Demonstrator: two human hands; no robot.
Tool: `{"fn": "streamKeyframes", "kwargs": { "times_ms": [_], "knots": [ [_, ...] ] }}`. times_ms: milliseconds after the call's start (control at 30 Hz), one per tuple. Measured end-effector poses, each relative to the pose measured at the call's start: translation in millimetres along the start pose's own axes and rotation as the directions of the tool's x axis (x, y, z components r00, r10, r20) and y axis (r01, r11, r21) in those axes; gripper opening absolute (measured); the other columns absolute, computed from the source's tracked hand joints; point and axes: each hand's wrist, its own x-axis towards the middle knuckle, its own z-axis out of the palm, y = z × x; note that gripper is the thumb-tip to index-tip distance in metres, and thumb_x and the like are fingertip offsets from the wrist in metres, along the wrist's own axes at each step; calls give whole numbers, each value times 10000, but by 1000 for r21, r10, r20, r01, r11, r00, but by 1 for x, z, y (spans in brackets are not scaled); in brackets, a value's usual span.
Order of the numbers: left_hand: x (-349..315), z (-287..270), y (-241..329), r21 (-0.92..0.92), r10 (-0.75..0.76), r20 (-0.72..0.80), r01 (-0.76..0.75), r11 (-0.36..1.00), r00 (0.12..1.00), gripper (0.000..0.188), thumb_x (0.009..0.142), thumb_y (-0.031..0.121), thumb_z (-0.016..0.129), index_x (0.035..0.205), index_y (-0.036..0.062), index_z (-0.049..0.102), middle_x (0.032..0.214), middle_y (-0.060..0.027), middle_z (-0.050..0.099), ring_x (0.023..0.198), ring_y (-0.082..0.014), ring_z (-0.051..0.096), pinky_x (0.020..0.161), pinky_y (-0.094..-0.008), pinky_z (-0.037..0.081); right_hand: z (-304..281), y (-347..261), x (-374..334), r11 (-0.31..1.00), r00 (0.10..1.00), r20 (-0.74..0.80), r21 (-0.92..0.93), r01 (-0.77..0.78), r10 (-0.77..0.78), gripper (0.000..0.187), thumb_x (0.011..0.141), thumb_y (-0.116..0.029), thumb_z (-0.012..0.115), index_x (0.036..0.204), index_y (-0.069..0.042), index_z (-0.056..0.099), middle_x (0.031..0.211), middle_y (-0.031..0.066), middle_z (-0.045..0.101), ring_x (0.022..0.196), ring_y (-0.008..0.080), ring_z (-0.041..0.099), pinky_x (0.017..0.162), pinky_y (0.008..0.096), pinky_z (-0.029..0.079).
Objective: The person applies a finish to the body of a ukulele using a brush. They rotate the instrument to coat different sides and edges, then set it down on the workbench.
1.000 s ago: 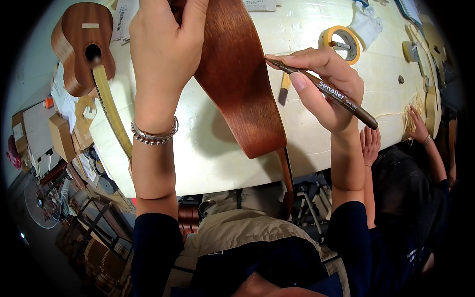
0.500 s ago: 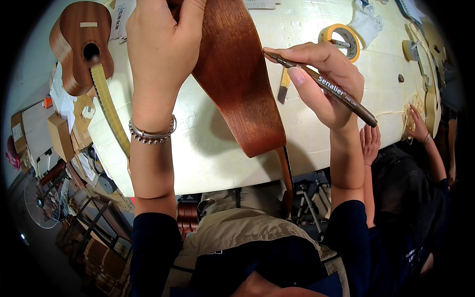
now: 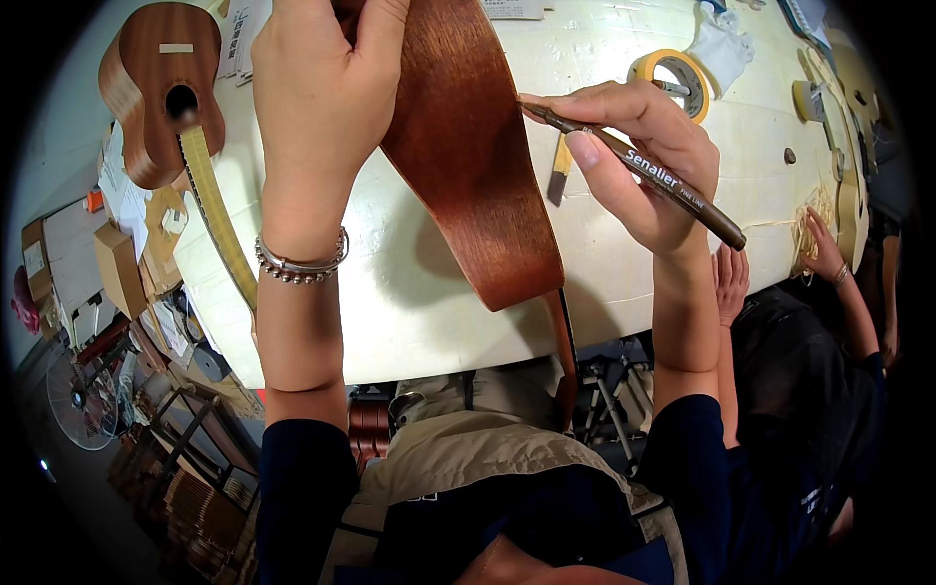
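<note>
A reddish-brown ukulele body stands on its edge before me, its curved side facing up and its neck running down toward my lap. My left hand is closed around the body's far left part; its fingertips are partly hidden behind the wood. In my right hand is a slim brown marker pen, pinched between thumb and fingers. The pen's tip meets the right edge of the ukulele's side, and my index fingertip lies right by it.
Another ukulele with tape along its neck lies at the far left. A yellow tape roll, a flat brush and a white glove lie on the pale table. At right, a co-worker's hands rest near some string.
Almost nothing differs. Both my hands have shifted very slightly to the right, the pen tip staying at the ukulele's edge.
</note>
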Motion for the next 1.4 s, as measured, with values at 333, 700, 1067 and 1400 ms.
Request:
{"fn": "streamKeyframes", "kwargs": {
  "times_ms": [333,700,1067,1400],
  "knots": [
    [-10,-8,41,11,70,-22,-70,998,997,173,865,90,557,801,17,415,816,-107,605,702,-147,542,624,-243,422,-1,2,-6,1000,999,-10,-4,-31,31,158,758,-108,646,890,-23,664,783,58,659,683,106,625,608,214,483],
    [-13,-2,16,31,211,-103,-209,978,972,176,864,96,559,801,19,414,834,-116,617,692,-151,547,615,-248,424,-1,3,-9,999,999,5,-4,-41,41,165,759,-117,645,893,-22,665,781,59,653,663,101,609,593,209,468],
    [-11,-10,44,49,56,-5,-56,997,998,159,866,96,556,820,17,426,824,-105,610,697,-145,541,622,-244,424,-10,-4,-11,995,982,165,-60,-78,87,169,788,48,558,955,74,569,923,166,634,855,175,611,755,253,469],
    [-12,3,11,-6,217,-135,-219,976,967,145,862,88,564,818,16,446,791,-70,577,691,-114,507,639,-228,414,-4,9,-42,968,980,57,156,-195,188,157,789,-42,603,934,10,630,823,65,658,708,83,580,642,199,453]
  ]
}}
